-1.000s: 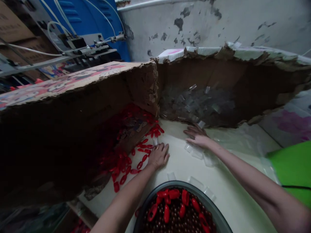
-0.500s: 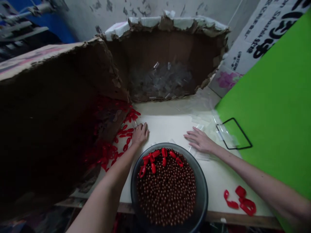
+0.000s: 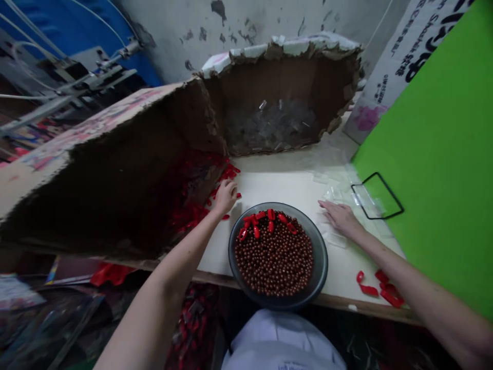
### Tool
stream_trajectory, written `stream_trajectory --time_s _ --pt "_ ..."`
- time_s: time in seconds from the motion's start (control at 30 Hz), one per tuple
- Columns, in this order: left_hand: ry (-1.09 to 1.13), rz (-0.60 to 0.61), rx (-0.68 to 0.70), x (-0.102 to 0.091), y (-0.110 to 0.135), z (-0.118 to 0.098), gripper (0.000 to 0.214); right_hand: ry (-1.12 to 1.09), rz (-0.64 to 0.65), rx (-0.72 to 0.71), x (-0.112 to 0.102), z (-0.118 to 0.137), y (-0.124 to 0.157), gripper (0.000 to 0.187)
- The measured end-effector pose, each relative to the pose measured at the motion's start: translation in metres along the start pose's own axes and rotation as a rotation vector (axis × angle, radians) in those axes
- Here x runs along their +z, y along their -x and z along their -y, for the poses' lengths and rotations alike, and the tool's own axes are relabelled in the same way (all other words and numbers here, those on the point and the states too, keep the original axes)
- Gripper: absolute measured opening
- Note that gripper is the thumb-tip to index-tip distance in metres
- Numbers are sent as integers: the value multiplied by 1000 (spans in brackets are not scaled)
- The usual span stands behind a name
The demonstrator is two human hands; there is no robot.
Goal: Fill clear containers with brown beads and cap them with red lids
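Observation:
My left hand [image 3: 226, 197] is over the scattered red plastic pieces [image 3: 211, 198] at the mouth of the left carton, its fingers curled together. One red piece shows right beside its fingertips; whether they grip anything is hidden. My right hand [image 3: 342, 218] lies low over the table with fingers stretched out, near small clear plastic pieces [image 3: 334, 193]. Between my arms stands a dark round basin [image 3: 322, 257] full of shiny brown beads [image 3: 275, 262]. Several red plastic pieces [image 3: 271, 221] rest on the beads along the far side.
A torn carton [image 3: 123, 128] on the left holds more red pieces. Behind, another cut carton [image 3: 265, 77] contains clear plastic pieces [image 3: 277, 123]. A green panel [image 3: 431, 154] with a black wire loop [image 3: 398, 210] borders the right. Red pieces [image 3: 389, 293] lie by my right forearm.
The view has shifted, showing more of the table's front edge and my lap. My left hand's fingers have gone from spread to curled. My right hand stays stretched out near the clear pieces.

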State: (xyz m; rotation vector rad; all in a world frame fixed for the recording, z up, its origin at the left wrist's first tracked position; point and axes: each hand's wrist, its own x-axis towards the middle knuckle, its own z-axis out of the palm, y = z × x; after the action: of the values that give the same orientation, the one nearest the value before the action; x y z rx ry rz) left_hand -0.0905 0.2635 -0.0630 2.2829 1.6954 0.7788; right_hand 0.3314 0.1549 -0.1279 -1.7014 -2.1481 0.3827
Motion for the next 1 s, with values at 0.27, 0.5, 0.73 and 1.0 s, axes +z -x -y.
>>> stream_trajectory --time_s 0.27,0.5,0.73,1.0 --pt "350 -128 9 -42 73 -95 21 -623 -481 380 -35 47 9 49" --pt "1089 448 -309 -11 113 -227 42 -1501 -628 366 -66 141 29 35" --pt "1226 521 -382 -4 124 -230 24 -1482 -574 349 -54 191 49 36" --pt "1128 479 -386 -32 148 -186 20 -1389 -125 388 -47 196 42 27"
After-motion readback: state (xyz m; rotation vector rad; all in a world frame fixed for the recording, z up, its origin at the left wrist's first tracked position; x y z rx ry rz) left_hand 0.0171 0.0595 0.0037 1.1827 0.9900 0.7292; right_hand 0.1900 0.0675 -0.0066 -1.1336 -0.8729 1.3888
